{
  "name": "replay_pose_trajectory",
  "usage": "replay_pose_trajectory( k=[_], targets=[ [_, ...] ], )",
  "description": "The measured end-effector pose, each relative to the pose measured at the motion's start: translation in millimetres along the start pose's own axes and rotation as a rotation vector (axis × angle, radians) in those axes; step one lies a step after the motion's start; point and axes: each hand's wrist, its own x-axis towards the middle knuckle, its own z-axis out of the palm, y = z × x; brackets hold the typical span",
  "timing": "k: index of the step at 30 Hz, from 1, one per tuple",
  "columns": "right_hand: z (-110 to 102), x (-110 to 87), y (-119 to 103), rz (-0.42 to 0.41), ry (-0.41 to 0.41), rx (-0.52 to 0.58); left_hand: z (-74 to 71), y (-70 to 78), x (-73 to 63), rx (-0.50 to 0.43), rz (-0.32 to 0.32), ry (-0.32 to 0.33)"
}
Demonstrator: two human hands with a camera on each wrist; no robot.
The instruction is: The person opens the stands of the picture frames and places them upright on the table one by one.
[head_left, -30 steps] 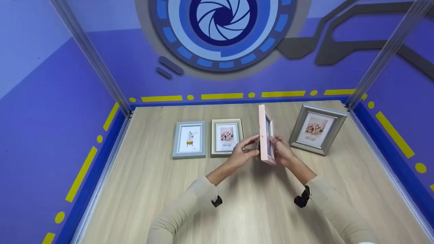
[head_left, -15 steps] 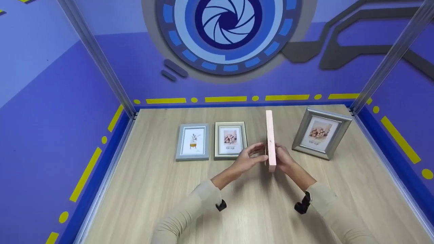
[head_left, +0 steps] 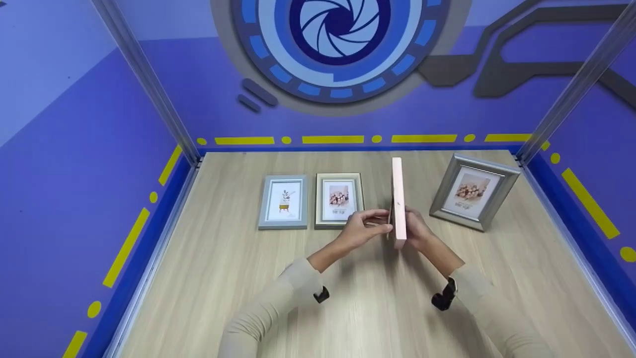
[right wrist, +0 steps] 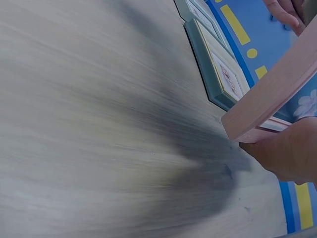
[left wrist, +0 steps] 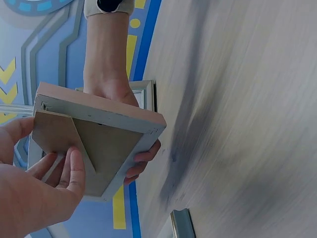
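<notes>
A pink picture frame (head_left: 399,199) is held upright and edge-on above the table. My right hand (head_left: 420,229) grips it from the right side; in the left wrist view its fingertips (left wrist: 143,161) wrap round onto the back edge. My left hand (head_left: 365,228) is at the back, where thumb and fingers pinch the brown stand flap (left wrist: 55,133), which tilts out from the backing board (left wrist: 106,144). The right wrist view shows the pink edge (right wrist: 277,82) and part of a flower picture (right wrist: 307,105) behind glass. Most of the front is hidden.
Left of the hands, a blue-grey frame (head_left: 283,202) and a champagne frame (head_left: 339,200) lie on the wooden table (head_left: 223,278). A larger silver frame (head_left: 474,192) stands tilted back at the right. Blue walls (head_left: 64,199) enclose the table's sides and back.
The pink frame has turned from showing part of its front to edge-on, with my hands turning along with it. The other frames stay in place; the head view shifted slightly.
</notes>
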Motion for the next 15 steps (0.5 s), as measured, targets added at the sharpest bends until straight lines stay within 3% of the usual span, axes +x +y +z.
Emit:
replay_pose_trajectory(
  k=[10,15],
  targets=[
    [-6.0,-0.4,0.9,-0.009,-0.021,-0.043,-6.0,5.3,0.9,0.163,0.059,0.003],
    [-7.2,-2.1,0.5,0.005,-0.028,0.0,-12.1,8.5,2.4,0.258,0.091,-0.012]
  ],
)
